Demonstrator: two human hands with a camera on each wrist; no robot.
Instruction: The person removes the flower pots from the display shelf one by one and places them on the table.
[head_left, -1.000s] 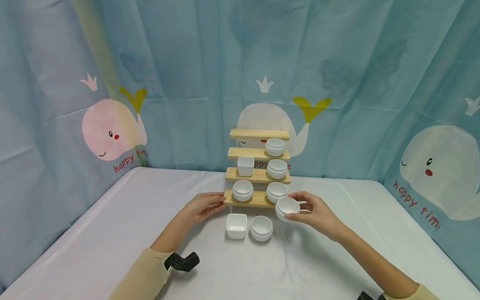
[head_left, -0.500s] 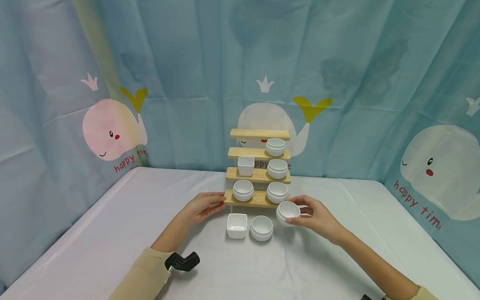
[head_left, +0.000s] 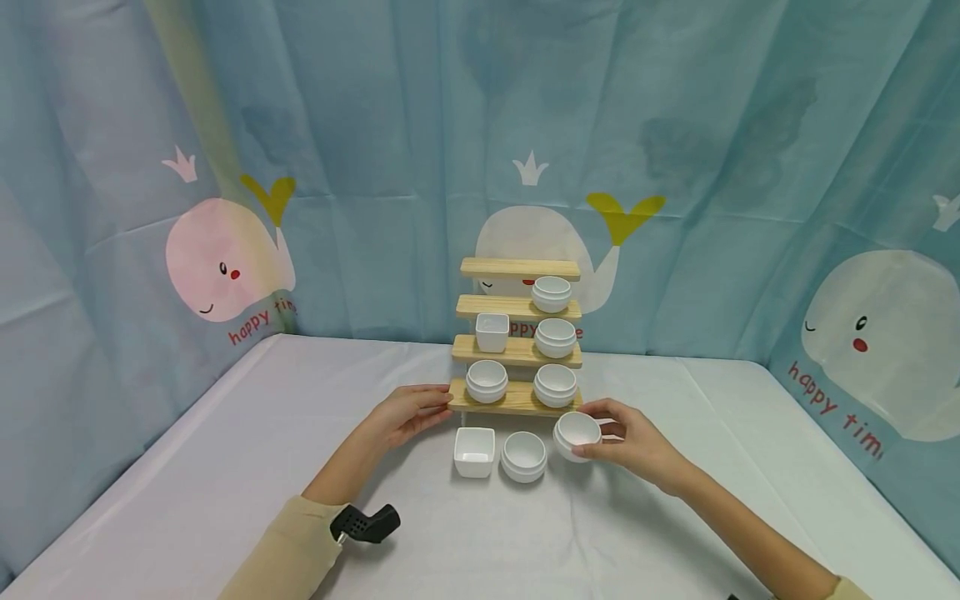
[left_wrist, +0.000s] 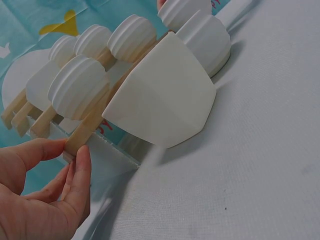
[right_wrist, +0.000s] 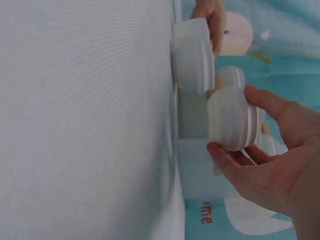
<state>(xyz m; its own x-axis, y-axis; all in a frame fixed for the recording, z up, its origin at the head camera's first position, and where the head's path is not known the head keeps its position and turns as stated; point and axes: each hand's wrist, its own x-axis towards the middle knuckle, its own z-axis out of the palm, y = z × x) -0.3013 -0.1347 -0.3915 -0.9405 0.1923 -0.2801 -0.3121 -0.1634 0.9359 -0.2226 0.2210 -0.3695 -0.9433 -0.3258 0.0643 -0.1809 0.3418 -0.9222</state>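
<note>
My right hand (head_left: 637,442) grips a round white bowl (head_left: 577,437) by its side, just in front of the right end of a tiered wooden shelf (head_left: 517,352). In the right wrist view this bowl (right_wrist: 233,120) hangs a little above the table. With thumb and fingers my left hand (left_wrist: 47,187) pinches the left end of the lowest board (left_wrist: 86,127). On the table before the shelf stand a square white bowl (head_left: 474,452) and another round bowl (head_left: 523,457), side by side. The lowest board bears two round bowls, one at left (head_left: 486,381) and one at right (head_left: 556,385).
Higher up, the shelf carries a square bowl (head_left: 492,332) and two round bowls, one (head_left: 556,337) below the other (head_left: 551,293). A white cloth covers the table (head_left: 675,517). Behind hangs a blue curtain (head_left: 360,267) with whale prints.
My right hand has lowered the round bowl from beside the lowest board's right end toward the table. The left hand stays at the board's left end.
</note>
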